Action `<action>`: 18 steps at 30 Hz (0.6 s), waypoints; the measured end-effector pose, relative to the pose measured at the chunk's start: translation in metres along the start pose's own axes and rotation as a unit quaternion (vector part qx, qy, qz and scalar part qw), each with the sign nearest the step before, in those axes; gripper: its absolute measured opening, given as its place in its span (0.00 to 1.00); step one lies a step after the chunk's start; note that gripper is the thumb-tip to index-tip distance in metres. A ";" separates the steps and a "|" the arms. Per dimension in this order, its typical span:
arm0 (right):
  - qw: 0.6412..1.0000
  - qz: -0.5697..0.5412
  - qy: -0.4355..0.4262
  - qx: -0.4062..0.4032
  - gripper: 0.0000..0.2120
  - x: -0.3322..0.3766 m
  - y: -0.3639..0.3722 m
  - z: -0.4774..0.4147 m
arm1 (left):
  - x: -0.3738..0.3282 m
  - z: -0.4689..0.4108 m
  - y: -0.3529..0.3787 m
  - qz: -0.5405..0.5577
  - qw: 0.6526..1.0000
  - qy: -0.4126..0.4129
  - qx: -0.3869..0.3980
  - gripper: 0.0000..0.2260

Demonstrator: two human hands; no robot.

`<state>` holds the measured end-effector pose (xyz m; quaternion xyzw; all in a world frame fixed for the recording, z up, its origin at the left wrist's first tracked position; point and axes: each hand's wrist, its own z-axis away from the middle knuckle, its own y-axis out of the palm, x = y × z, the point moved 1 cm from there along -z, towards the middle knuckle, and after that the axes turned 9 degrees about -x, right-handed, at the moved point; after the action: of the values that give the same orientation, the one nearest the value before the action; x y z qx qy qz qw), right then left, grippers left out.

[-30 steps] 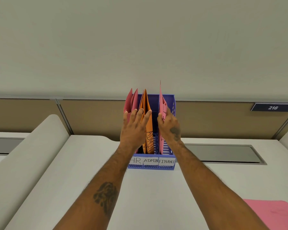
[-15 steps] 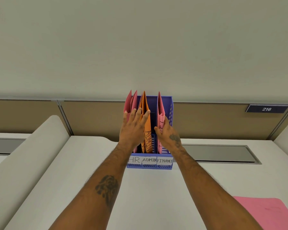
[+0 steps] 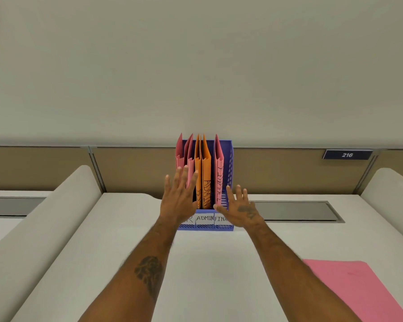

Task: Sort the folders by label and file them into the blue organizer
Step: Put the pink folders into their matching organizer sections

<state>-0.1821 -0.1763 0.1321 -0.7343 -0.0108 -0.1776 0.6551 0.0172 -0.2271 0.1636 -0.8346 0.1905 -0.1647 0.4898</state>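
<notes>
The blue organizer [image 3: 229, 159] stands upright at the far edge of the desk, at about 12 o'clock, its three slots labelled along the front lip; "ADMIN" reads whole, the other two are partly covered. Two pink folders [image 3: 180, 152] stand on edge in the left slot, two orange folders [image 3: 206, 168] marked "ADMIN" in the middle slot, and one pink folder [image 3: 219, 163] with handwriting on its spine in the right slot. Another pink folder [image 3: 354, 291] lies flat on the desk at 4 o'clock, well apart.

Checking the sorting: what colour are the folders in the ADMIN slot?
Orange: both folders in the middle slot of the blue organizer, seen in the head view.
</notes>
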 end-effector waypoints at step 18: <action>0.997 0.063 0.032 -0.037 0.44 -0.079 0.014 0.120 | -0.063 0.102 0.027 0.100 0.992 -0.017 0.073 0.39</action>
<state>-0.2228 -0.0452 0.0876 -0.7512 0.0630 -0.1596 0.6374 0.0048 -0.1318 0.0864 -0.7764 0.2519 -0.1143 0.5663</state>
